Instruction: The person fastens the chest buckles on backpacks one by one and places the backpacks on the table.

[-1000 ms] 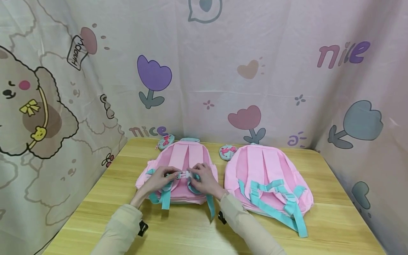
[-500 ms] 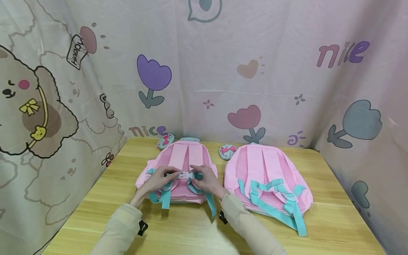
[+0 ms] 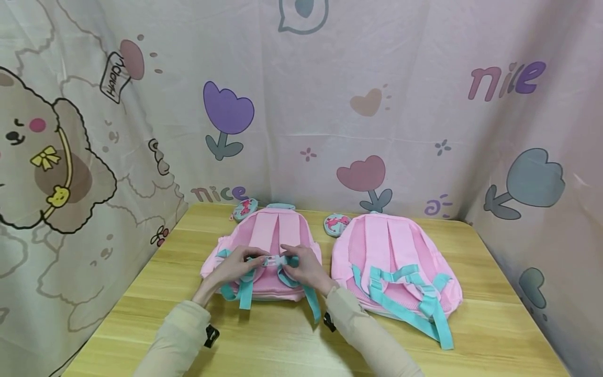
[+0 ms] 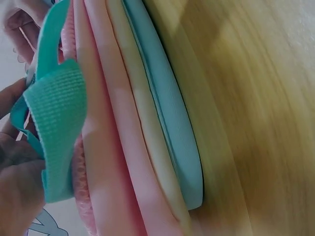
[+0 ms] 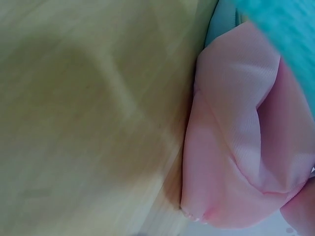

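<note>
A pink backpack (image 3: 265,222) lies back side up on the table, its shoulder straps facing me. Over its lower middle, a white side-release buckle (image 3: 271,261) spans the space between my hands. My left hand (image 3: 235,266) pinches the buckle's left end, thumb in front. With thumb and fingers, my right hand (image 3: 306,266) holds the right end, where teal webbing (image 3: 293,260) runs into it. A loose teal strap tail (image 3: 245,295) hangs below each hand. In the left wrist view, a wide teal strap (image 4: 61,123) partly covers my left hand; the buckle is mostly hidden there.
A second pink backpack (image 3: 400,235) lies close on the right, its teal straps (image 3: 410,311) trailing toward me. Round printed pouches (image 3: 245,209) sit by both bags' tops. The wooden table (image 3: 264,345) ends at a printed curtain (image 3: 301,104) behind.
The right hand's fingers have shifted, with the index finger now extended above the buckle. The buckle sits slightly lower and farther right. The backpacks have barely moved.
</note>
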Tool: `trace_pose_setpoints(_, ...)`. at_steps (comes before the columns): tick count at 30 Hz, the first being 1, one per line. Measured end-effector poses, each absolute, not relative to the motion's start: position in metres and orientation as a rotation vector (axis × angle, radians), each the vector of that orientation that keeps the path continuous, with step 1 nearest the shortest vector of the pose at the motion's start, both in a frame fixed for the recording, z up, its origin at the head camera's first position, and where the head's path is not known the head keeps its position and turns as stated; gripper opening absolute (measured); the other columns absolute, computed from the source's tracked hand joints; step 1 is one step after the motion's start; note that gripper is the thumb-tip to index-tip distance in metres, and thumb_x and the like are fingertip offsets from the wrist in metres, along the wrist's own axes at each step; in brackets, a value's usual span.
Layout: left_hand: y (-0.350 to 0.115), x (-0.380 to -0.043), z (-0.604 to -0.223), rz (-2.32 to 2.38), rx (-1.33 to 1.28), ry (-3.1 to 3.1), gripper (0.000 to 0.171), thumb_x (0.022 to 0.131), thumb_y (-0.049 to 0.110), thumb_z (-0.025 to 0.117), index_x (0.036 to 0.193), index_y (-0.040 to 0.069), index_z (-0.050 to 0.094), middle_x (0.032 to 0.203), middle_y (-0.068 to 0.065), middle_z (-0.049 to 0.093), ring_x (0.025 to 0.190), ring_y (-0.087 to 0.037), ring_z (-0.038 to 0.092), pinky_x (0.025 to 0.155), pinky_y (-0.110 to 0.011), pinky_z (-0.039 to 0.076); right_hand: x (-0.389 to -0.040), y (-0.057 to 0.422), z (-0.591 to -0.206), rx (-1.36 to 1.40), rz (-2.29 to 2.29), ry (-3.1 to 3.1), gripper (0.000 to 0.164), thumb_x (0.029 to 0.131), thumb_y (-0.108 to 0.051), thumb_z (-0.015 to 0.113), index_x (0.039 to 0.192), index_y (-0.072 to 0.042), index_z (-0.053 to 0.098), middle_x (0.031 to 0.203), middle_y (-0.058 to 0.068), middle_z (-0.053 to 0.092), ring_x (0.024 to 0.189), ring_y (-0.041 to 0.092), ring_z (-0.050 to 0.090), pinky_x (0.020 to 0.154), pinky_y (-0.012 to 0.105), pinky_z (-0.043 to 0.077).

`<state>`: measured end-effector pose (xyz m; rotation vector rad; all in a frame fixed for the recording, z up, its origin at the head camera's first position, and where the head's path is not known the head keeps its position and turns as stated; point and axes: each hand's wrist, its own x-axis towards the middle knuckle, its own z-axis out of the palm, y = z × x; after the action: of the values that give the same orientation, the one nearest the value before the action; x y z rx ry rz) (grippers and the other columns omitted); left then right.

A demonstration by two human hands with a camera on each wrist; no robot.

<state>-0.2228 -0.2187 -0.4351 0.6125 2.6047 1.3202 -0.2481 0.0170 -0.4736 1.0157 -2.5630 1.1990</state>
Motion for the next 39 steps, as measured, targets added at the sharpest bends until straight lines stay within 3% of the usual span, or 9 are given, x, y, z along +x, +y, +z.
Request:
trace_pose_setpoints(11,-0.21,-0.223,-0.437,1.212,0.639,2.726,0.028,0.102,0.024,0.059,0.12,0.008,0.073,0.113,-0.007,0.076,0.102,-0.013,0.064,0.091,-0.027,0.052,-0.247,0.02,-0.473,1.068,1.243,-2.527,0.055,0.086,-0.001,0.074,0.138,0.002,0.057,0.11,0.011,0.077,0.105,0.028,0.065,0.099,0.045,0.052)
trace_pose_setpoints(17,-0.208,-0.222,-0.441,1.222,0.643,2.707,0.03,0.103,0.02,0.057,0.127,0.006,0.069,0.124,-0.012,0.072,0.118,-0.028,0.064,0.102,-0.045,0.051,-0.246,0.022,-0.472,1.026,1.249,-2.567,0.055,0.084,-0.003,0.074,0.137,-0.001,0.058,0.113,0.01,0.076,0.108,0.027,0.059,0.099,0.044,0.051)
trace_pose_setpoints(21,-0.208,-0.223,-0.443,1.238,0.637,2.7,0.029,0.104,0.018,0.055,0.127,0.006,0.069,0.127,-0.014,0.071,0.124,-0.034,0.061,0.105,-0.053,0.049,-0.244,0.021,-0.471,0.902,1.234,-2.643,0.042,0.082,-0.009,0.075,0.122,-0.003,0.068,0.116,0.012,0.071,0.115,0.028,0.053,0.1,0.044,0.048)
trace_pose_setpoints(26,-0.209,-0.224,-0.445,1.245,0.658,2.72,0.028,0.104,0.017,0.055,0.126,0.006,0.069,0.125,-0.014,0.071,0.12,-0.032,0.063,0.102,-0.048,0.05,-0.243,0.02,-0.471,0.78,1.175,-2.654,0.029,0.078,-0.015,0.079,0.104,-0.003,0.075,0.11,0.012,0.069,0.113,0.029,0.052,0.098,0.045,0.046)
trace_pose_setpoints(30,-0.208,-0.224,-0.448,1.24,0.647,2.716,0.029,0.104,0.016,0.055,0.128,0.007,0.068,0.127,-0.012,0.07,0.116,-0.029,0.063,0.1,-0.042,0.05,-0.244,0.021,-0.475,0.812,1.134,-2.597,0.026,0.078,-0.014,0.08,0.102,-0.004,0.076,0.104,0.012,0.071,0.108,0.028,0.055,0.095,0.043,0.047)
trace_pose_setpoints(35,-0.206,-0.223,-0.452,1.27,0.623,2.685,0.03,0.104,0.013,0.054,0.13,0.006,0.066,0.13,-0.012,0.069,0.122,-0.031,0.061,0.105,-0.047,0.048,-0.246,0.023,-0.479,0.89,1.097,-2.529,0.024,0.08,-0.014,0.08,0.102,-0.006,0.077,0.105,0.01,0.073,0.105,0.026,0.055,0.093,0.042,0.048)
trace_pose_setpoints(39,-0.205,-0.223,-0.452,1.309,0.622,2.702,0.026,0.103,0.01,0.054,0.123,0.003,0.069,0.123,-0.014,0.071,0.118,-0.033,0.064,0.101,-0.046,0.051,-0.246,0.023,-0.48,0.908,1.087,-2.509,0.024,0.081,-0.014,0.08,0.103,-0.005,0.077,0.105,0.009,0.073,0.106,0.026,0.055,0.093,0.042,0.049)
